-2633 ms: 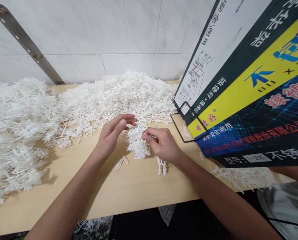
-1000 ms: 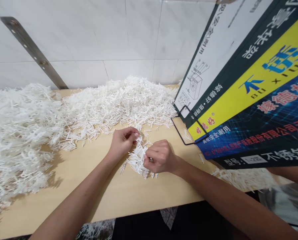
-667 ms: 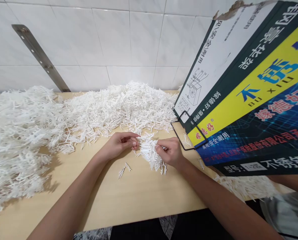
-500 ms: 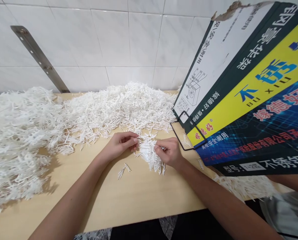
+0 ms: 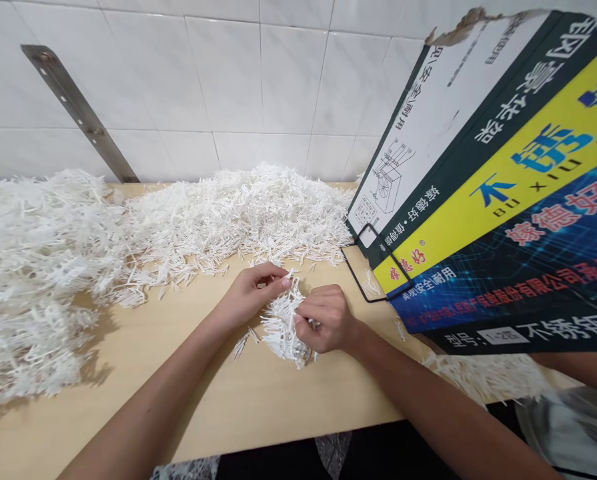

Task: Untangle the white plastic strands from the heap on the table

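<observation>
Between my hands lies a small heap of thin white plastic pieces (image 5: 284,327) on the wooden table. My left hand (image 5: 258,293) is closed at the heap's upper left, with a small white plastic piece (image 5: 291,275) pinched between thumb and forefinger. At the heap's right side my right hand (image 5: 325,320) is curled, its thumb and forefinger pressed together; whatever it grips is too small or hidden to make out. A few loose white sticks (image 5: 243,343) lie just left of the heap.
A long white pile (image 5: 258,207) of similar pieces runs along the tiled wall, with a tangled mound (image 5: 33,267) at left. A large printed carton (image 5: 458,180) stands at right beside a black wire frame (image 5: 361,280). Another person's arm (image 5: 578,367) shows at the far right.
My right hand has moved left and slightly down, and my left hand slightly right. The small heap has shifted left and down towards the loose sticks.
</observation>
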`<state>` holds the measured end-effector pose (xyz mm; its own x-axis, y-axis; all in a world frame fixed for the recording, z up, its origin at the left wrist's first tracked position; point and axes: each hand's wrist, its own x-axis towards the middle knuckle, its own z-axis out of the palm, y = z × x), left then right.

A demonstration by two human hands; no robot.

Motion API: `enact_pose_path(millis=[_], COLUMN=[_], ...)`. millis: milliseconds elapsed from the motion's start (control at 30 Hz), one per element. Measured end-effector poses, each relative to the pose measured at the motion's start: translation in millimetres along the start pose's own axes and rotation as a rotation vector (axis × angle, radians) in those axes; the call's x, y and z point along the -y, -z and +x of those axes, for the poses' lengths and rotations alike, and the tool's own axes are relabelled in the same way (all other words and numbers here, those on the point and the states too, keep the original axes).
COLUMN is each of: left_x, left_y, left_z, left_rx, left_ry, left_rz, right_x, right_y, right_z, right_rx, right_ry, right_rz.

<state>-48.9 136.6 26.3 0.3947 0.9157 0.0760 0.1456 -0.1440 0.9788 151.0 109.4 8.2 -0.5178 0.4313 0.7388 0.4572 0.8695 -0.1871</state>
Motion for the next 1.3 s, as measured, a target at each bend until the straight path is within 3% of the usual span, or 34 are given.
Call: enact_pose_path(millis=[100, 200, 300, 467, 600, 633, 800, 900, 967, 1133, 1300], left_x=[3.2, 5.9, 6.5, 9.1, 13.8, 14.1, 5.3, -0.2, -0.9, 1.4, 5.2], left_y=[6.1, 11.1, 8.3, 4.1, 21.5, 24.3, 10.4, 2.8, 3.9, 6.2, -1.3], left_z=[1.0, 1.0, -0.5, 0.0, 3.6, 3.8, 1.2, -1.2, -3.1, -4.9, -6.3], left_rx=[-0.026, -0.155, -0.273, -0.357, -0.718, -0.734, -0.36, -0.105, -0.001, -0.004, -0.172], left_ry=[-0.076, -0.086, -0.108, -0.112, -0.169, -0.191, -0.228, -0.182, -0.16, -0.16, -0.161], left_rz=[0.022, -0.01, -0.01, -0.106, -0.323, -0.321, -0.012, 0.091, 0.153, 0.17, 0.057], right_x=[0.4, -0.8, -1.8, 0.1, 3.3, 3.6, 2.8, 2.6, 2.7, 2.5, 1.9], right_y=[-0.5, -1.1, -2.7, -2.3, 0.6, 0.8, -0.4, -1.4, -2.1, -3.6, -6.0], right_z=[-0.3, -0.6, -0.3, -1.2, -3.5, -3.6, -1.5, -0.6, -0.4, 0.1, 0.6], right_rx=[0.006, -0.002, -0.014, -0.051, -0.057, -0.06, -0.05, -0.059, -0.073, -0.063, -0.044], right_ry=[0.01, -0.055, -0.103, -0.095, 0.029, 0.039, 0.019, 0.041, 0.06, 0.068, 0.025], right_rz=[-0.006, -0.003, 0.008, 0.012, -0.009, -0.022, -0.079, -0.104, -0.109, -0.126, -0.132])
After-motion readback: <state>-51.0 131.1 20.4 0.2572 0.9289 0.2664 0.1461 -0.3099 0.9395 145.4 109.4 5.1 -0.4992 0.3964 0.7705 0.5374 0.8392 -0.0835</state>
